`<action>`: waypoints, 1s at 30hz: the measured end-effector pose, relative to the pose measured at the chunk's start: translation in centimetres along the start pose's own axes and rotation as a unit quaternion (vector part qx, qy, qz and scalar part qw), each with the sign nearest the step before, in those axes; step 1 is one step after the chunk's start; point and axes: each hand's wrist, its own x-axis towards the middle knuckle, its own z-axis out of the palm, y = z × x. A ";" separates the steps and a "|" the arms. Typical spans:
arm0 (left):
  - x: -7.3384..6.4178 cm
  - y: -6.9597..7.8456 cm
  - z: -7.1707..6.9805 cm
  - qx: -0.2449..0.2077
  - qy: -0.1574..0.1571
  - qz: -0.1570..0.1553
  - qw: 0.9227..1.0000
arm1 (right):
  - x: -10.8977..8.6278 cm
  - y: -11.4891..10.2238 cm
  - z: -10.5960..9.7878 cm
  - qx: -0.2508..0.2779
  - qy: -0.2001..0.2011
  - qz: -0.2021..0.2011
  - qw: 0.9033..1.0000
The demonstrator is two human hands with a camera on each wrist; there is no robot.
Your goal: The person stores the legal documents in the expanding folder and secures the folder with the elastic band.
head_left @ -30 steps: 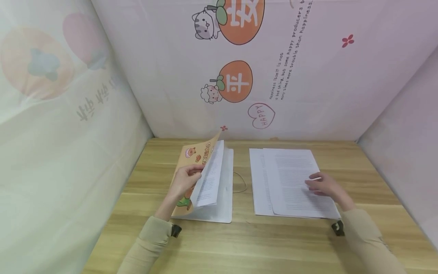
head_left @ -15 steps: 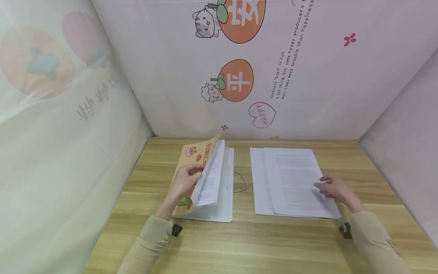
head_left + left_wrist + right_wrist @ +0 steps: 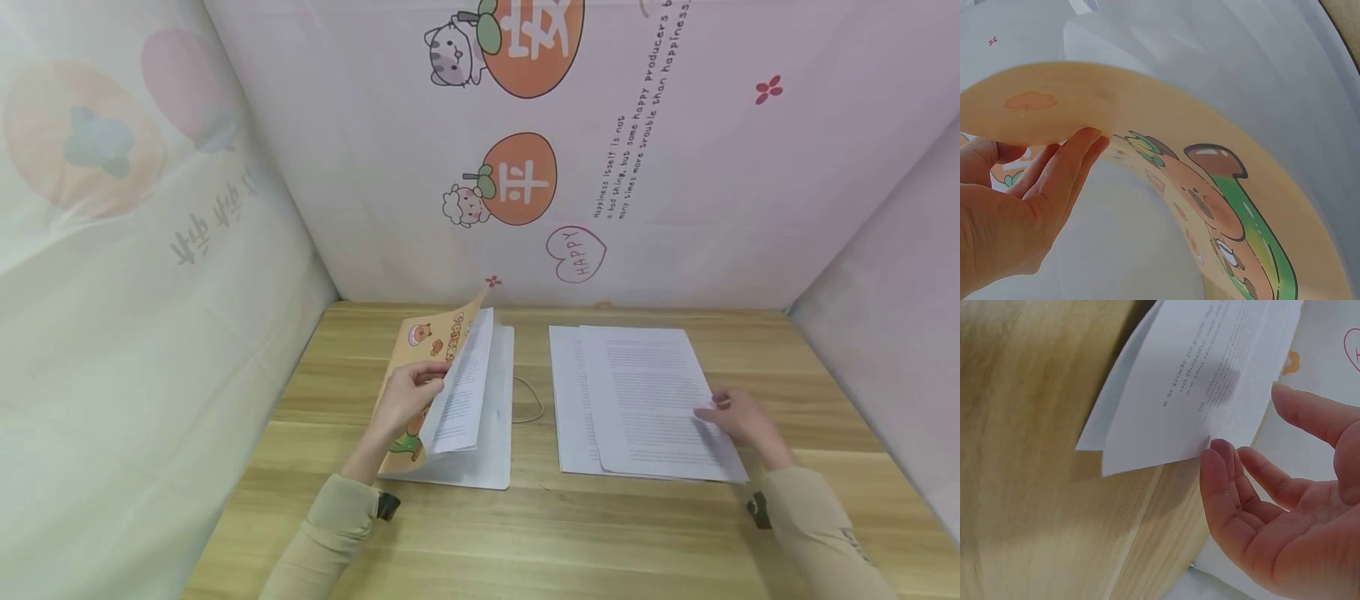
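Note:
My left hand [image 3: 408, 396] holds up the orange cover of a folder [image 3: 411, 342] printed with cartoon animals. In the left wrist view the cover [image 3: 1210, 119] bends over my fingertips. Printed sheets [image 3: 467, 392] stand tilted just inside it, above the folder's pale back panel [image 3: 495, 450]. At the right edge of a stack of printed paper [image 3: 652, 400], my right hand [image 3: 746, 421] has its thumb over the top sheet. The right wrist view shows the fingertips [image 3: 1213, 465] at the paper's edge [image 3: 1154, 444] and the thumb apart from them.
A thin elastic loop [image 3: 534, 400] lies beside the folder on the wooden table [image 3: 540, 542]. The paper stack is slightly fanned, with lower sheets [image 3: 570, 400] showing at left. Printed fabric walls [image 3: 360, 208] stand behind and at both sides.
My right hand has slid rightward over the top sheet to the stack's right edge. The left hand and the raised cover have stayed put.

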 end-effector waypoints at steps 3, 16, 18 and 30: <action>0.0 0.0 0.0 0.000 0.002 0.000 1.000 | -0.1 0.0 0.1 0.001 0.002 0.007 1.000; 0.0 0.0 -0.1 -0.001 0.002 0.003 1.000 | -0.1 0.1 0.3 -0.006 0.010 0.018 1.000; 0.0 0.0 -0.1 -0.001 0.003 0.004 1.000 | 0.0 0.1 0.3 -0.009 0.013 0.019 1.000; -0.1 -0.1 -0.1 -0.001 0.004 0.007 1.000 | 0.3 0.0 0.7 -0.018 0.024 0.023 0.999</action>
